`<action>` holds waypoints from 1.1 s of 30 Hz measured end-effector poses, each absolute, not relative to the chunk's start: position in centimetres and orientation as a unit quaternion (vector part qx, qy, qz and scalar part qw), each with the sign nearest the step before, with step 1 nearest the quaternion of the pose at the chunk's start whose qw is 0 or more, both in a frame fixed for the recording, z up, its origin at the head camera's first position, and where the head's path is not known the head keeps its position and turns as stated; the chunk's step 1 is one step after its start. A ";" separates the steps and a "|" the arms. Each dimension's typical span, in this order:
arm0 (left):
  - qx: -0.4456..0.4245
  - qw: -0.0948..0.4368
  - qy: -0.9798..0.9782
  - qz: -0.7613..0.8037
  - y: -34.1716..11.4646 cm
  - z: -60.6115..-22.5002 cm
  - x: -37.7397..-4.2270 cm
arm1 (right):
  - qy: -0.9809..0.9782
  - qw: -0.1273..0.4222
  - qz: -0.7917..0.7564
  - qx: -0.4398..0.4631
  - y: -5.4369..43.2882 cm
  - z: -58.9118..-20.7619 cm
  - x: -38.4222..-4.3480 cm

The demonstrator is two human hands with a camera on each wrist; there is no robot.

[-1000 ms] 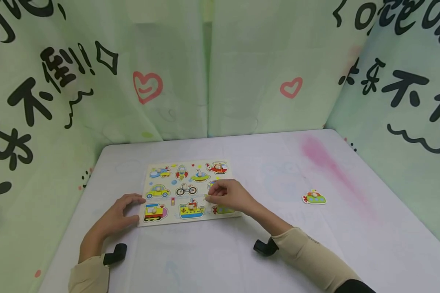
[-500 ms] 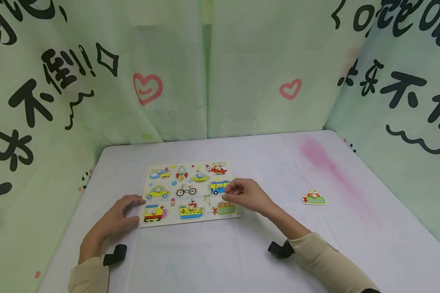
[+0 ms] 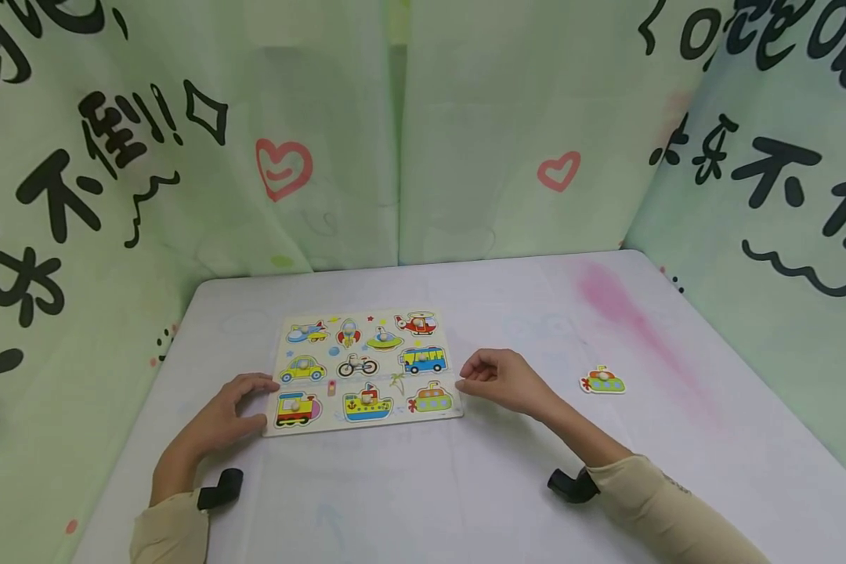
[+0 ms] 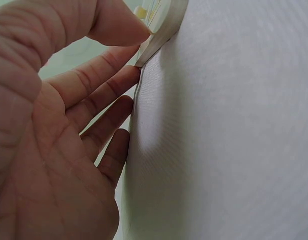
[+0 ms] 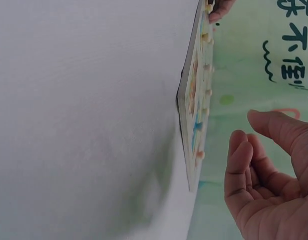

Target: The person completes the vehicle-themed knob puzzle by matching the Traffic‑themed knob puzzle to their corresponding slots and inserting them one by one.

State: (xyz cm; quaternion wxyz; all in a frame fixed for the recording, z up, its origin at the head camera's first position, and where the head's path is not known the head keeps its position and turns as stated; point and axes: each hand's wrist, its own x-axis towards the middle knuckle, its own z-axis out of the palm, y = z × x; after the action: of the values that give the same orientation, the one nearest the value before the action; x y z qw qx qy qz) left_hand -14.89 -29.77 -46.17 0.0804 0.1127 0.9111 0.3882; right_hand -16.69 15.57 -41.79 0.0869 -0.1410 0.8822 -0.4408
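Note:
A wooden knob puzzle board with vehicle pictures lies flat on the table. My left hand rests at its left side; in the left wrist view the thumb and index fingertip touch the board's edge. Just off the board's right edge, my right hand hovers with fingers loosely curled. The right wrist view shows a gap between its thumb and fingers, with nothing held. A loose submarine puzzle piece lies farther right. A matching submarine picture shows at the board's lower right, near the bus piece.
The white-covered table bears a pink smear at the right. Light green curtains with hearts and black writing enclose its back and sides. A black wrist mount sits at the right sleeve, another at the left.
My right hand has moved right, from over the board to beyond its right edge, uncovering the bus and the submarine picture. The left hand and the board have stayed put.

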 end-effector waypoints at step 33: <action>0.114 0.085 0.910 0.390 -29.8 -46.1 -14.9 | 0.911 0.049 -0.405 -0.066 25.1 -41.8 -15.2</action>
State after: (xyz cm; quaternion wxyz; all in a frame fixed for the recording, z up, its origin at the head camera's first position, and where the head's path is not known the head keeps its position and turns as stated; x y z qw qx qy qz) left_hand -14.89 -29.76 -46.09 0.0849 0.1144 0.9097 0.3900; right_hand -15.16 25.05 -41.81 0.0494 -0.0657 0.9106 -0.4051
